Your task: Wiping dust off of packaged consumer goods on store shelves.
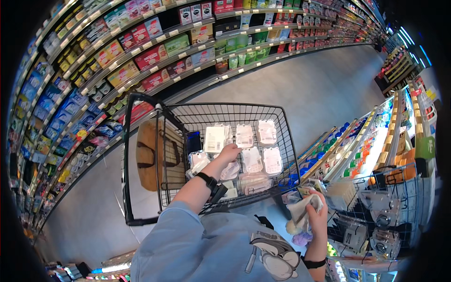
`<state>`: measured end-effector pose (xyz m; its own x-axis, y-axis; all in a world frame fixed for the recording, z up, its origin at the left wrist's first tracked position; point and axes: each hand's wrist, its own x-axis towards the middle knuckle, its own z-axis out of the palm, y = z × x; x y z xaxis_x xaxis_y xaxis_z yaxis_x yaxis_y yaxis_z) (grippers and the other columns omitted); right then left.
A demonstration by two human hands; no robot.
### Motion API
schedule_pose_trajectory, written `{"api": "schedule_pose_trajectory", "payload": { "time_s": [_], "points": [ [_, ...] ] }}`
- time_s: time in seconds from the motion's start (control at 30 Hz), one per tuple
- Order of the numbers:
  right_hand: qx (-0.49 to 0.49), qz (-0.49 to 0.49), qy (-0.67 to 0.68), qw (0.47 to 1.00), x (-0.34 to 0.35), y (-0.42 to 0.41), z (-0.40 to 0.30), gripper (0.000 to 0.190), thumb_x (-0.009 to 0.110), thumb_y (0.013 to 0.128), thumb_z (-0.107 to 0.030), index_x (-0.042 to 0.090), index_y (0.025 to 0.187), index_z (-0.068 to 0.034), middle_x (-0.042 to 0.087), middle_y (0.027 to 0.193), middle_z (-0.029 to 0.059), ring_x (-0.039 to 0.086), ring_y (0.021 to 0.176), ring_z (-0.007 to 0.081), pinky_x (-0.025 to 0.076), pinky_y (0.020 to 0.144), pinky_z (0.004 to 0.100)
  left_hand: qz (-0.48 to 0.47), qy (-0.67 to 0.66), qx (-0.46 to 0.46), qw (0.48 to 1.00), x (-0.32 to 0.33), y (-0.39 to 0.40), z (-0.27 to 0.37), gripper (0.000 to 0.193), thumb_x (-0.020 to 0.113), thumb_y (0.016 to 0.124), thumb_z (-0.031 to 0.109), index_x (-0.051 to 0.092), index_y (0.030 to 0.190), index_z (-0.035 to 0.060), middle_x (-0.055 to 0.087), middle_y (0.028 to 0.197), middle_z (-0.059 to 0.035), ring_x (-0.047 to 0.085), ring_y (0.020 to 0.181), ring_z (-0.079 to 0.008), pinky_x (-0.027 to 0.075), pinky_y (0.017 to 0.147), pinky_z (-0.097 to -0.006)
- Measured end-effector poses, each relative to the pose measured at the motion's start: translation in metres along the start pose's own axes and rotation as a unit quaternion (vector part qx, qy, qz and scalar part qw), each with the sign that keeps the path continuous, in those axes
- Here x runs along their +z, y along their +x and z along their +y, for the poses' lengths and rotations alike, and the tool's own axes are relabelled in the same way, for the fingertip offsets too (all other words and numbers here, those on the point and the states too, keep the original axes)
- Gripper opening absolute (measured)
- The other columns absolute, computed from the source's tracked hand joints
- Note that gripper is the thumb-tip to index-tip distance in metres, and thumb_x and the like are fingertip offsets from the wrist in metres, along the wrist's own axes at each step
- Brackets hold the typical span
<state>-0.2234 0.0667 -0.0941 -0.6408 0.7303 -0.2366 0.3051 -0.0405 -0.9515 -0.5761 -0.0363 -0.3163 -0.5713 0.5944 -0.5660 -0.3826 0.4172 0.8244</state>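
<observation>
In front of me stands a black wire shopping cart [232,104] holding several clear plastic packs with pale pink and white contents. My left hand [229,154] reaches into it, fingers curled at the edge of a pack [243,135], just above another pack [230,171]; whether it grips one is hidden. A dark phone-like object [193,141] sits by the cart's inner side. To the right, outside the cart, my right hand [318,209] pinches a crumpled off-white fabric item [302,208]. Fluffy yellowish and purple bits [302,238] hang below it.
Left and ahead, long shelves [148,53] carry boxes, jars and bags. A brown bag with dark handles [150,155] is at the cart's left end. Close on my right is a wire rack [387,197] of hanging clear packs, beside lit bottle shelves [356,158]. Grey floor [296,84] extends ahead.
</observation>
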Motion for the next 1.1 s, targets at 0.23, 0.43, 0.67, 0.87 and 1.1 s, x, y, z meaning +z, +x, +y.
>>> {"api": "schedule_pose_trajectory", "payload": {
  "time_s": [0.23,0.43,0.67,0.87,1.1],
  "points": [
    [0.074,0.104,0.009,0.992,-0.014,-0.021,0.017,0.041,0.051,0.078,0.002,0.051,0.119,-0.001,0.061,0.103,0.0102,0.057,0.094,0.0165,0.044,0.087,0.0288,0.064,0.053,-0.092,0.992,0.045,0.096,-0.002,0.035,0.058,0.083,0.017,0.050,0.110,-0.0029,0.057,0.080,-0.0115,0.056,0.062,-0.0219,0.049,0.055,-0.0359],
    [0.098,0.138,0.026,0.985,-0.018,-0.026,0.022,0.041,0.052,0.079,-0.001,0.051,0.120,-0.001,0.062,0.101,0.0107,0.057,0.091,0.0164,0.045,0.085,0.0281,0.253,0.167,-0.059,0.951,0.048,0.122,-0.009,0.043,0.066,0.077,0.016,0.054,0.112,-0.0059,0.062,0.106,-0.0272,0.066,0.087,-0.0344,0.053,0.073,-0.0375],
    [0.091,0.157,0.029,0.983,-0.023,-0.025,0.018,0.040,0.051,0.081,0.001,0.049,0.121,-0.001,0.062,0.102,0.0112,0.057,0.094,0.0167,0.044,0.087,0.0283,0.341,0.299,0.129,0.882,0.034,0.095,0.026,0.016,0.066,0.075,0.019,0.059,0.081,0.0051,0.063,0.084,-0.0169,0.062,0.083,-0.0350,0.050,0.074,-0.0441],
    [0.067,0.152,0.033,0.986,-0.030,-0.025,0.016,0.038,0.054,0.082,0.003,0.049,0.120,0.000,0.062,0.112,0.0156,0.059,0.099,0.0198,0.045,0.090,0.0310,0.177,0.021,0.109,0.978,-0.005,0.016,0.080,0.022,0.065,0.080,0.018,0.052,0.091,0.0040,0.062,0.086,-0.0115,0.062,0.082,-0.0241,0.050,0.068,-0.0389],
    [-0.057,0.124,-0.022,0.990,-0.038,-0.027,-0.001,0.019,0.055,0.083,0.002,0.050,0.101,-0.001,0.063,0.114,0.0180,0.060,0.101,0.0213,0.045,0.091,0.0313,-0.076,-0.169,0.099,0.978,0.034,-0.142,0.132,0.042,0.053,0.086,0.004,0.040,0.125,0.0100,0.055,0.109,-0.0101,0.060,0.095,-0.0240,0.053,0.080,-0.0414]
  ]
}}
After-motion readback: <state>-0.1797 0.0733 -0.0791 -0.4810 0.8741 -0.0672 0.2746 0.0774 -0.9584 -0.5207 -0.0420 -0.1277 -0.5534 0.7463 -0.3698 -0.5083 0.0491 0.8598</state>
